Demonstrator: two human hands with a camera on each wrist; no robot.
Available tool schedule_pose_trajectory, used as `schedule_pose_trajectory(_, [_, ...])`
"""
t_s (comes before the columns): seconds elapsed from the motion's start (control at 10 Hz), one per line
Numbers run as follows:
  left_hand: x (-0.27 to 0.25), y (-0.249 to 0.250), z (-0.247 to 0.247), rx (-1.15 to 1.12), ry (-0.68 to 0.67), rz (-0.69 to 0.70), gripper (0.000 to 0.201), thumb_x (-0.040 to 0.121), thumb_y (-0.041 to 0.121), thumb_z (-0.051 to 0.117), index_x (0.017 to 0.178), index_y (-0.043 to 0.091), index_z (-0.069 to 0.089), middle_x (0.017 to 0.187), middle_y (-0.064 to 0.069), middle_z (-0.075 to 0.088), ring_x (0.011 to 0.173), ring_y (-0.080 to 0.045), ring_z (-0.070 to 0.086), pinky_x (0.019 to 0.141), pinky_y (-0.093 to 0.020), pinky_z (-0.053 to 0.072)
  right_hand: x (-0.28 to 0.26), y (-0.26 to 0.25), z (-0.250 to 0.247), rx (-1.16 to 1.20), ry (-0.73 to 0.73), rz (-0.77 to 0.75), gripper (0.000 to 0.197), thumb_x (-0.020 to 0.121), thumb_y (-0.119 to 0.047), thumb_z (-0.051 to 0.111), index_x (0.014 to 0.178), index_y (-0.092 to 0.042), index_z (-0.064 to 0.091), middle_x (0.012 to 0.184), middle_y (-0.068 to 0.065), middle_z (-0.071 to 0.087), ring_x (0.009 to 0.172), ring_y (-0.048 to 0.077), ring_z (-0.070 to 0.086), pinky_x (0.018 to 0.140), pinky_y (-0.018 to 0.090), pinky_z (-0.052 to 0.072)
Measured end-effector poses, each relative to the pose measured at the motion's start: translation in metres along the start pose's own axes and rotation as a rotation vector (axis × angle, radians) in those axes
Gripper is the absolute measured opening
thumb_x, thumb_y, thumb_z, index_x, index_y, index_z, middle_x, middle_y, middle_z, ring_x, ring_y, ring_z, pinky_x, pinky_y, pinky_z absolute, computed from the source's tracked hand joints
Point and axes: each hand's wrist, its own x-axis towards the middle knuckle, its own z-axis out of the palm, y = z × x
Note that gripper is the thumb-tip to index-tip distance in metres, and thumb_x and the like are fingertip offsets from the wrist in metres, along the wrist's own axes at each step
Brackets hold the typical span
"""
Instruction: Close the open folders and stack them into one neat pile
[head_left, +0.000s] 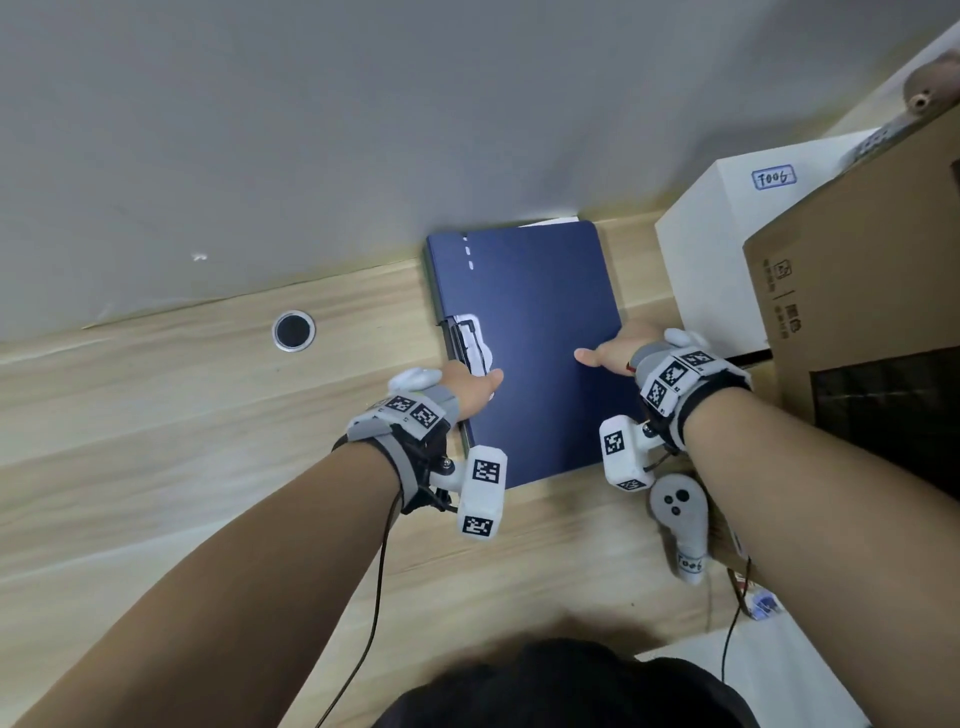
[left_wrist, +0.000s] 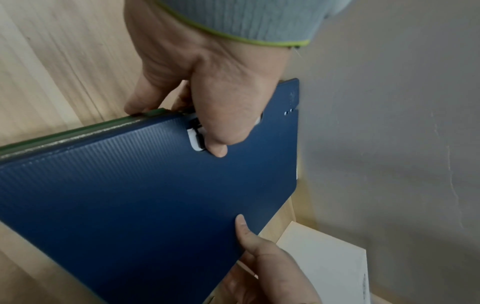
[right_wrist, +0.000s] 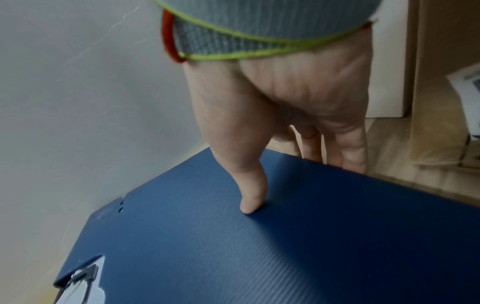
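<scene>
I see the pale wooden surface (head_left: 182, 415) carrying a blue folder (head_left: 530, 338) at twelve o'clock, a white box (head_left: 727, 249) at two, a grey controller (head_left: 680, 519) at four.

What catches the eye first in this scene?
A big dark blue folder lies closed on the wooden desk against the grey wall. The left hand and right hand grip its sides, thumbs on top. A green edge peeks beneath it, and a white box stands to its right.

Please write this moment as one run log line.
stage: squaring pile | blue folder: closed, on top | left hand: grips left edge | right hand: grips right edge
</scene>
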Motion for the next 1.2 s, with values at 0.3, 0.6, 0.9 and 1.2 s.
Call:
schedule_pose_trajectory(0.3, [0.001, -0.003, 0.002, -0.106, 0.012, 0.038, 0.056, 0.101, 0.049, 0.042, 0.136, 0.006, 0.053, 0.128, -0.012, 0.064, 0.114, -0.034, 0.061, 0.101, -0.041, 0.048, 0.001, 0.003, 0.0, 0.067, -0.063, -0.004, 0.083, 0.087, -0.06, 0.057, 0.143, -0.003, 0.039, 0.147, 0.015, 0.047, 0.131, 0.037, 0.047, 0.101, 0.042, 0.038])
schedule_pose_trajectory(0.6, [0.0, -0.008, 0.0, -0.269, 0.01, 0.017, 0.041, 0.1, 0.036, 0.047, 0.128, 0.006, 0.057, 0.118, -0.014, 0.065, 0.105, -0.034, 0.061, 0.1, -0.047, 0.053, -0.008, -0.011, 0.01, 0.12, 0.069, 0.03, 0.091, 0.086, -0.052, 0.063, 0.148, 0.002, 0.024, 0.149, 0.018, 0.041, 0.135, 0.037, 0.042, 0.104, 0.041, 0.037])
schedule_pose_trajectory(0.9, [-0.021, -0.026, -0.031, -0.248, 0.118, 0.092, 0.02, 0.094, 0.031, 0.054, 0.099, 0.016, 0.066, 0.101, -0.012, 0.071, 0.1, -0.035, 0.069, 0.098, -0.047, 0.055, -0.035, -0.027, 0.006, 0.303, 0.106, -0.162, 0.052, 0.086, -0.026, 0.066, 0.13, 0.001, 0.055, 0.133, 0.019, 0.058, 0.119, 0.038, 0.058, 0.1, 0.039, 0.047])
schedule_pose_trajectory(1.2, [-0.089, -0.079, -0.072, -0.391, 0.336, 0.245, 0.011, 0.095, 0.024, 0.057, 0.086, 0.022, 0.064, 0.07, 0.004, 0.069, 0.063, -0.016, 0.062, 0.059, -0.023, 0.046, -0.108, -0.059, 0.026, 0.532, -0.035, -0.452, 0.012, 0.086, -0.02, 0.061, 0.087, -0.01, 0.068, 0.088, 0.012, 0.07, 0.078, 0.024, 0.066, 0.084, 0.038, 0.06])
